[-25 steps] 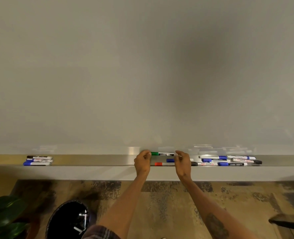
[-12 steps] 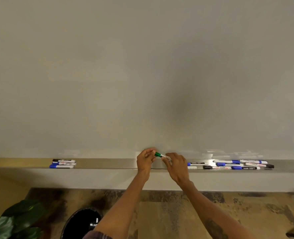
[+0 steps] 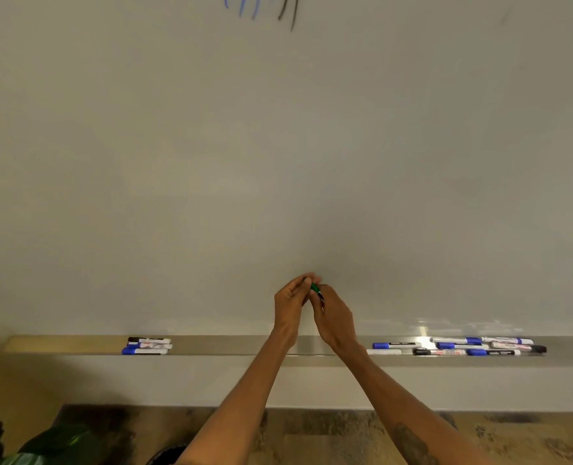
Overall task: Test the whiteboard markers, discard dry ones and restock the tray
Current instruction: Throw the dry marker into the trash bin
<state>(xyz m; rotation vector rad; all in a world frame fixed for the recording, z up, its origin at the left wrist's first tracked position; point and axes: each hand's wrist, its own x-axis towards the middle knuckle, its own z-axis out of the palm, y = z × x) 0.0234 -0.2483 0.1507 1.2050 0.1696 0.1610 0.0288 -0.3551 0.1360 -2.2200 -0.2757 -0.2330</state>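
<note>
In the head view, both hands meet in front of the whiteboard (image 3: 278,162), above the middle of the tray (image 3: 231,345) and clear of it. Between them is the green marker (image 3: 314,287). Its long axis slants from upper left to lower right, with the green end pointing up and left and the darker lower part running down into the right hand (image 3: 333,317). The left hand (image 3: 290,302) pinches the green end between thumb and fingertips, the fingers bunched close together. The right hand's fingers are curled round the lower part, hiding most of it. Only a short piece of the marker shows, so I cannot tell whether the cap is on or off.

The tray runs as a long flat ledge along the board's lower edge. Three markers (image 3: 147,345) lie lengthwise on its left part, stacked side by side. A cluster of markers (image 3: 459,346), mostly blue-capped with some black, lies lengthwise on the right part. The stretch between the two groups is bare metal, crossed by both forearms. The board above the hands is blank up to the top edge, where a few blue strokes (image 3: 243,6) and black strokes (image 3: 288,11) show. Below the ledge are a plant (image 3: 60,441) at lower left, the dark rim of a bin (image 3: 167,456) and a mottled floor (image 3: 328,437).
</note>
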